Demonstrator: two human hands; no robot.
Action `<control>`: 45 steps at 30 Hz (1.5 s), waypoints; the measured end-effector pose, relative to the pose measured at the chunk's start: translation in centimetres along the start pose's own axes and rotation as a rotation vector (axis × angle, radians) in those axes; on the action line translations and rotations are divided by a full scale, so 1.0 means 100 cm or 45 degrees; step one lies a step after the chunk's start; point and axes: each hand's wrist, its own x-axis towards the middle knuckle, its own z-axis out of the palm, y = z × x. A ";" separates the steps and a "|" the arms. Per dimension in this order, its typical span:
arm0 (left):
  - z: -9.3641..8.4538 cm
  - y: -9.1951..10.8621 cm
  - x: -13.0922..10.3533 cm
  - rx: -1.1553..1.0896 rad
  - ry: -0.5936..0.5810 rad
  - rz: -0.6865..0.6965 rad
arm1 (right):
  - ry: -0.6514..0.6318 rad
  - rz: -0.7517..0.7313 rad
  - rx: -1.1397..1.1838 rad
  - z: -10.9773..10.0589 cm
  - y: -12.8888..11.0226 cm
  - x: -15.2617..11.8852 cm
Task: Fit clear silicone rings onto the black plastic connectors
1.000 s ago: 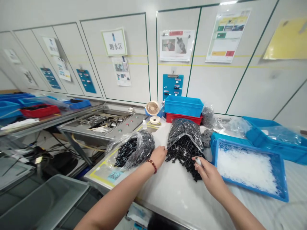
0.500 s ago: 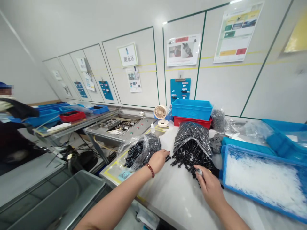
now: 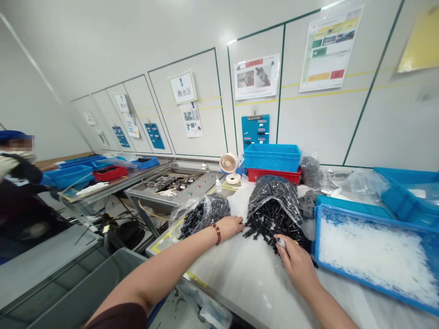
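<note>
Drawn slightly leftward from black parts point(image 3: 257, 230) since a second ago with left hand point(image 3: 230, 227), grip unclear; grasping pale cylinder point(image 3: 281, 242) in right hand point(image 3: 299, 262). Plenty seemingly left, spilling toward front edge of desk point(image 3: 236, 269); cannot judge amount done.

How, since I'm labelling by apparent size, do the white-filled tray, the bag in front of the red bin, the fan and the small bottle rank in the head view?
Largest to smallest:
white-filled tray
bag in front of the red bin
fan
small bottle
True sizes may differ: the tray is nearest.
</note>
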 end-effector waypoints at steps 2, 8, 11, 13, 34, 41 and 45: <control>-0.001 -0.003 0.003 -0.039 -0.018 -0.009 | -0.005 0.013 0.002 0.000 0.000 0.000; -0.006 0.008 -0.004 -0.356 0.057 -0.062 | 0.016 0.065 0.051 -0.001 0.001 0.001; -0.003 0.030 -0.006 -0.658 0.041 -0.040 | 0.011 0.161 0.108 -0.003 0.000 0.002; 0.000 0.048 -0.001 -0.840 0.007 -0.003 | -0.011 0.223 0.150 -0.006 -0.002 0.003; 0.032 0.081 0.023 -2.129 0.094 -0.110 | -0.276 0.456 -0.006 -0.015 0.002 0.006; 0.030 0.082 0.019 -1.974 0.229 -0.013 | -0.357 0.490 -0.111 -0.014 0.004 0.004; 0.025 0.081 0.017 -1.880 0.239 -0.049 | -0.438 0.511 -0.155 -0.014 0.002 0.003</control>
